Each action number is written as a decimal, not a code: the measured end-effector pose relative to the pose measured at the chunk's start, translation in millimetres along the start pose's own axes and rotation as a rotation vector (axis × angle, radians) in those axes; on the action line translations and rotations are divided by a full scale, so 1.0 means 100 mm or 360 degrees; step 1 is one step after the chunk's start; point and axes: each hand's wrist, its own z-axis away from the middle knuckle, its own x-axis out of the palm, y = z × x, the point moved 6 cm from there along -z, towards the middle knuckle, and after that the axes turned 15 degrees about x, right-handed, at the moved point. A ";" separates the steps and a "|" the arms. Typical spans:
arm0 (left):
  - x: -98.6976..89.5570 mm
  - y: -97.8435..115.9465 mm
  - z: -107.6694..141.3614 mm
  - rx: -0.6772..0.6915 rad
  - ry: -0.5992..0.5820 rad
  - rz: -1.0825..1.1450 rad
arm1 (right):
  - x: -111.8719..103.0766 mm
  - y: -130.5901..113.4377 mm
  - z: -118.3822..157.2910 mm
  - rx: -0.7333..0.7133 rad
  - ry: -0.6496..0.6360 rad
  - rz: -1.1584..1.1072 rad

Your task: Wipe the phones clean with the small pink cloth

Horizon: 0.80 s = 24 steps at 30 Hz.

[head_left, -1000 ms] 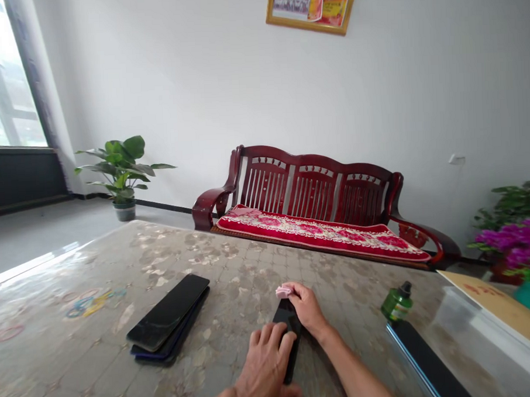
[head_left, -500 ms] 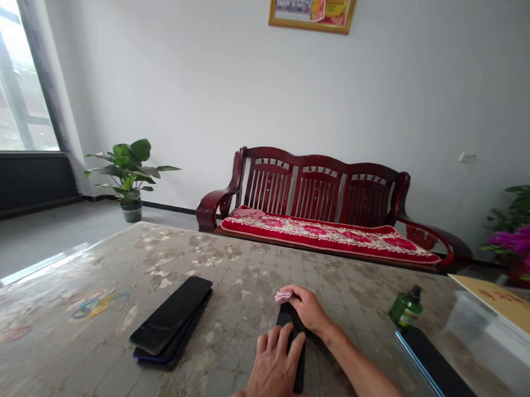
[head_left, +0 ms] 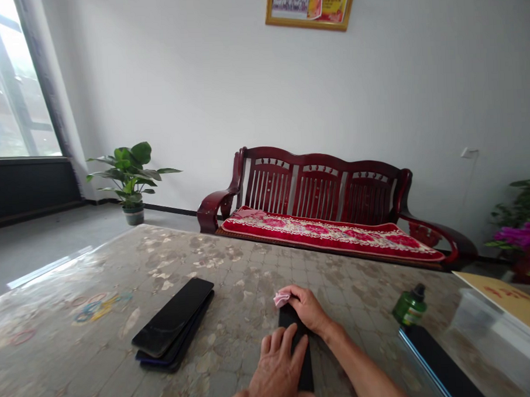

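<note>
A black phone (head_left: 306, 369) lies lengthwise on the table in front of me, partly hidden under my hands. My left hand (head_left: 276, 362) rests across its lower half, fingers bent over it and thumb near its bottom end, holding it in place. At the far end my right hand (head_left: 308, 309) pinches a folded pink cloth (head_left: 281, 298) against the phone's top edge. To the left is a loose stack of dark phones (head_left: 173, 319), the upper one lying askew over those below.
On the right stand a green bottle (head_left: 409, 306) with a black cap, a dark phone-like slab with a blue edge (head_left: 439, 360), and a clear box (head_left: 485, 323) under a tan sheet (head_left: 501, 293). Coloured rubber bands (head_left: 96, 308) lie left. A red wooden bench (head_left: 317, 190) stands beyond the table.
The view has shifted slightly. The phone under my hands looks turned a little, its lower end further right. Both hands keep nearly the same place, with the cloth still at the phone's top edge.
</note>
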 end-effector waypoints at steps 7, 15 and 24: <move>-0.22 0.06 0.05 -0.0049 0.0101 0.0275 | -0.27 0.13 0.00 0.0044 0.0488 -0.0081; -0.37 -0.05 0.08 -0.0044 0.0150 0.0180 | -0.22 -0.08 0.50 -0.0236 0.0503 0.0422; -0.15 -0.07 0.11 0.0011 -0.0061 -0.0224 | -0.05 -0.31 0.77 -0.0459 0.0376 0.1190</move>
